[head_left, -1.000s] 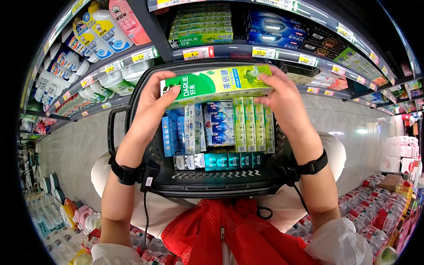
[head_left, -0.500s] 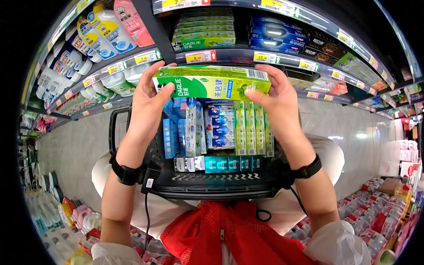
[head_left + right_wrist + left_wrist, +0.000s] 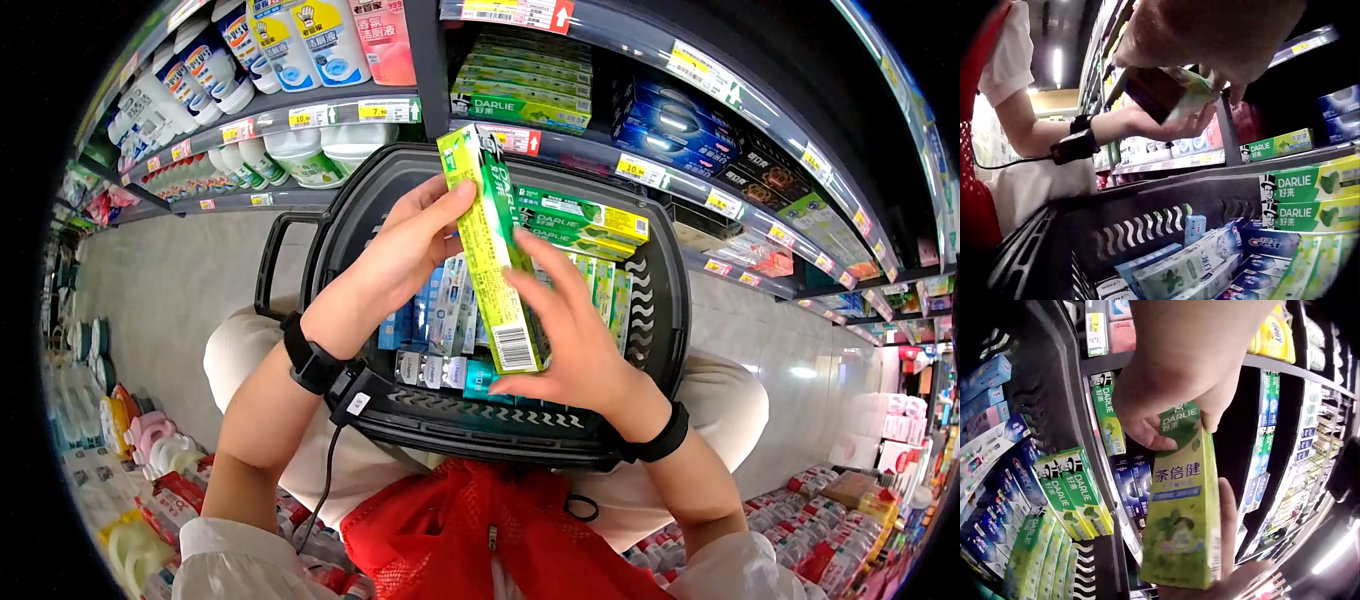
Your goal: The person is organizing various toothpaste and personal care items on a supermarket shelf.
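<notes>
My left hand [image 3: 405,240] grips the upper end of a green and yellow Darlie toothpaste box [image 3: 490,260], thumb on its near face. The box is tilted steeply over the basket, its barcode end toward me. At its right edge is my right hand [image 3: 575,340], fingers spread and fairly straight, fingertips touching the side and thumb by the lower end. In the left wrist view the front of the toothpaste box [image 3: 1179,506] shows leaf print. Under the hands, the black basket [image 3: 660,380] contains several toothpaste boxes [image 3: 1072,494], including two Darlie boxes along its far side.
Ahead, a shelf holds stacked Darlie boxes [image 3: 525,85] and dark blue boxes [image 3: 665,125]. Cleaner bottles [image 3: 310,45] line the shelf at left. Price tags [image 3: 640,170] run along the shelf edges. The basket rests across the person's lap, its handle [image 3: 285,265] sticking out at left.
The held box has turned from level to steeply tilted, and its barcode end now points toward me. My right hand's grip has loosened. Two Darlie boxes behind it now show. The head view has shifted left.
</notes>
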Action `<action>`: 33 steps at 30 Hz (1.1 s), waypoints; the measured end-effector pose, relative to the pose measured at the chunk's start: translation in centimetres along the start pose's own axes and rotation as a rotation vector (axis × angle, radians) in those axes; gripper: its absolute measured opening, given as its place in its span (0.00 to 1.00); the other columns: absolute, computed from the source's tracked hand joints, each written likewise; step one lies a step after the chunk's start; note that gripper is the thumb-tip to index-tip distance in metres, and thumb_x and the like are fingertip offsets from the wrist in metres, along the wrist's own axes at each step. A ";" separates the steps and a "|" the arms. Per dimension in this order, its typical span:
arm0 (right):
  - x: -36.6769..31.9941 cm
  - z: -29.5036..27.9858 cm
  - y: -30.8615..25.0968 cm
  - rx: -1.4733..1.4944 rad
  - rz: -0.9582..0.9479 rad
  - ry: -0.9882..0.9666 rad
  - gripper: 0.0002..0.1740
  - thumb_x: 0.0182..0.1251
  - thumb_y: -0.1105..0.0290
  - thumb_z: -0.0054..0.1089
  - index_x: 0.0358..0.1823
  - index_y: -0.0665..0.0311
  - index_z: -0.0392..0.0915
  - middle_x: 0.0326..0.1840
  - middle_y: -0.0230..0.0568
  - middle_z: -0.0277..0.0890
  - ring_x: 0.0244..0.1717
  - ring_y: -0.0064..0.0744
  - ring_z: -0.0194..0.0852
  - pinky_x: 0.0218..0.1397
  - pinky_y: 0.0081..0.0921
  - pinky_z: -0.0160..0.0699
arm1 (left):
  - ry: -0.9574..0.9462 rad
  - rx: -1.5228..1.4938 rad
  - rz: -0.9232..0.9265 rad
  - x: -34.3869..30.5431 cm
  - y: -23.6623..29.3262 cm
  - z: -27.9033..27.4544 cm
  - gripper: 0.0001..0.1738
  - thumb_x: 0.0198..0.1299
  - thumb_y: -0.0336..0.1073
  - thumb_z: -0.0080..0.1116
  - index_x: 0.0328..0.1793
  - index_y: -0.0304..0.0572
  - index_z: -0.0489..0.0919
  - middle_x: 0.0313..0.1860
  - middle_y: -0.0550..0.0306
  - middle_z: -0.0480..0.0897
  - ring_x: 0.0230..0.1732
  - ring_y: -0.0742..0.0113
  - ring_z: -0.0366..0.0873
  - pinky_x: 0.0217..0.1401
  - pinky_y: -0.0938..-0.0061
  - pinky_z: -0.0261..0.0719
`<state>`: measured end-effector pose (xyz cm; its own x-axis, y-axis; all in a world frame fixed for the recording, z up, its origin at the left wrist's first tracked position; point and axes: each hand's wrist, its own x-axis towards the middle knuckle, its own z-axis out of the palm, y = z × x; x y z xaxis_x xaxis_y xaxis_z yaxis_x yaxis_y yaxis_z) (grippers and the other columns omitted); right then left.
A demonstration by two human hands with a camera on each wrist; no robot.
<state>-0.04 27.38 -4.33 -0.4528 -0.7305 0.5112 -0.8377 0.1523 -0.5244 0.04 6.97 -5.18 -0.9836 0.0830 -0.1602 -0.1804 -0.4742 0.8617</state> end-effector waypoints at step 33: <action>0.2 -4.4 5.4 0.936 0.903 0.699 0.18 0.62 0.60 0.50 0.46 0.65 0.71 0.42 0.39 0.73 0.39 0.27 0.71 0.44 0.26 0.70 | -0.024 -0.004 -0.033 -1.8 -0.3 1.5 0.25 0.57 0.27 0.53 0.61 0.42 0.62 0.53 0.53 0.73 0.55 0.65 0.71 0.60 0.69 0.70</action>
<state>-6.01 30.98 -4.11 -0.9820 -0.1203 -0.1459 0.1763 -0.3036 -0.9364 1.90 8.26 -4.43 -0.9770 0.1200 -0.1765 -0.2126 -0.4744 0.8543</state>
